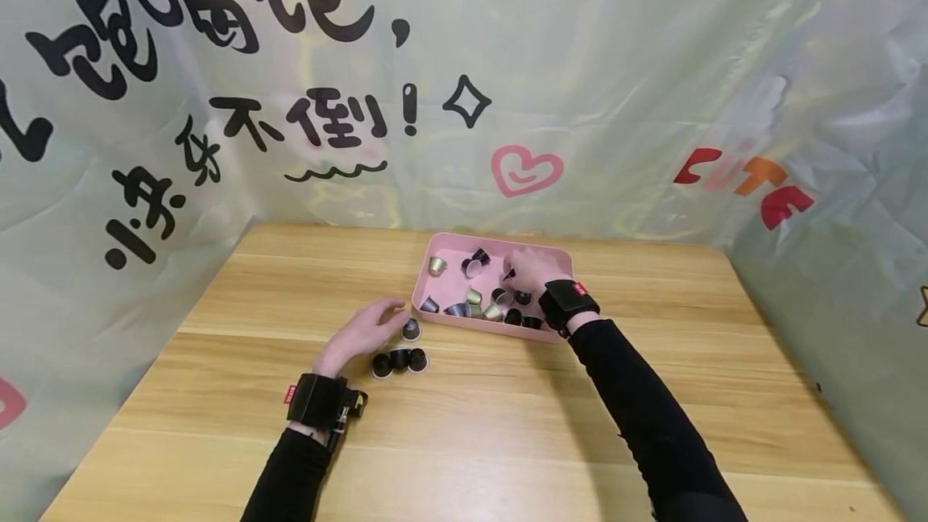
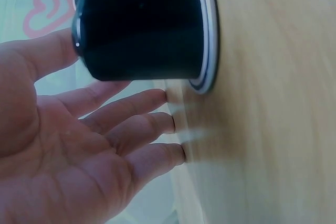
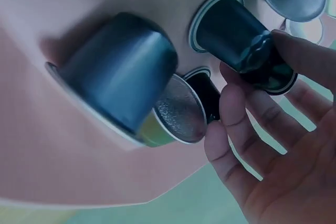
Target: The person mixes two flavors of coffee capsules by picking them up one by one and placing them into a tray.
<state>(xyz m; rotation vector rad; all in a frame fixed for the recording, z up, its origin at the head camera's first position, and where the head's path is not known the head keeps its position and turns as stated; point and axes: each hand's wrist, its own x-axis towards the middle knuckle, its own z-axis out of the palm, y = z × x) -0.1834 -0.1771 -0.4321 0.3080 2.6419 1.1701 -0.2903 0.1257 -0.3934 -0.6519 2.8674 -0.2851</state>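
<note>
Tray (image 1: 435, 248) crowded w/ capsules (image 1: 474, 300); table (image 1: 507, 441) front open.

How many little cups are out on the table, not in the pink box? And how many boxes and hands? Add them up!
Capsules on the table, outside the tray: 4
Pink tray: 1
Hands: 2, the left hand and the right hand
Total: 7
Not counted: the tray's crowded capsules, including the dark capsule that the right hand pinches.

Even soft light; wrist views blurred close-up.
</note>
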